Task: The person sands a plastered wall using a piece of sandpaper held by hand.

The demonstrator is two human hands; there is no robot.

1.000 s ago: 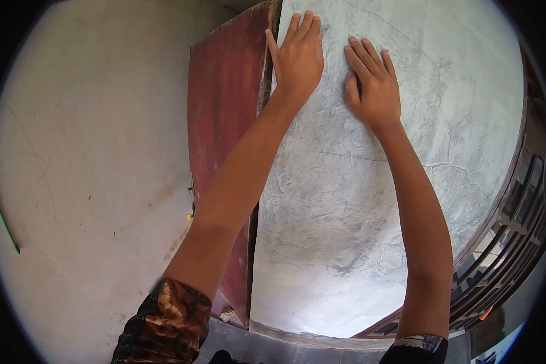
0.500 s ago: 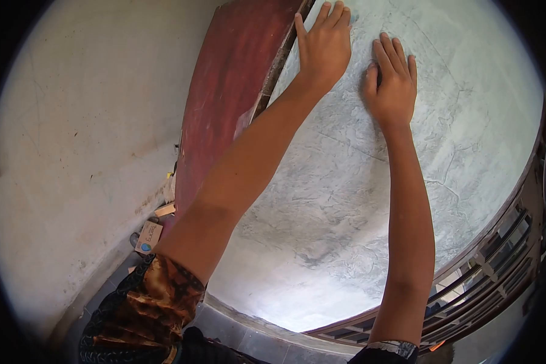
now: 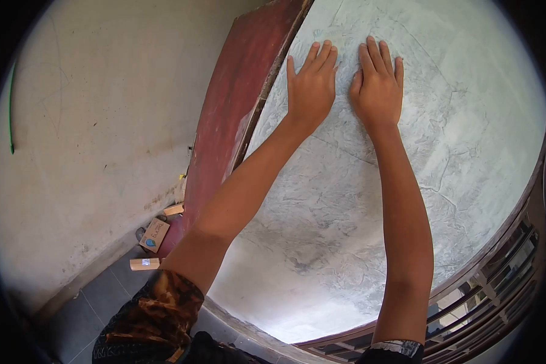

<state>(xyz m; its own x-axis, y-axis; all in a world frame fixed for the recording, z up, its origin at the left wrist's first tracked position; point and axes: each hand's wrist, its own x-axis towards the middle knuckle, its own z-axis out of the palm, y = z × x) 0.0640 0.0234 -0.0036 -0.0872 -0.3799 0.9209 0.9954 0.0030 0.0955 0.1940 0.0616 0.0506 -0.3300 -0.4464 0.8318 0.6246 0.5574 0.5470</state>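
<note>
Both arms reach up to a pale grey-green wall [image 3: 333, 200] with a rough, wrinkled, cracked surface. My left hand [image 3: 311, 88] lies flat against it near the red panel's edge, fingers spread and pointing up, holding nothing. A short way to the right, my right hand [image 3: 379, 85] rests flat on the same surface, its fingers stretched out and slightly apart. The two hands are at nearly the same height and do not touch each other.
A dark red panel [image 3: 242, 79] stands left of the grey wall. Further left is a stained beige wall [image 3: 115, 109]. Near the floor are a small cardboard box [image 3: 155, 235] and a wooden block [image 3: 144, 264]. A dark slatted frame [image 3: 467, 303] is at lower right.
My left hand has come down the wall and slightly left. My right hand has shifted a little left, closer to it. The view has tilted slightly.
</note>
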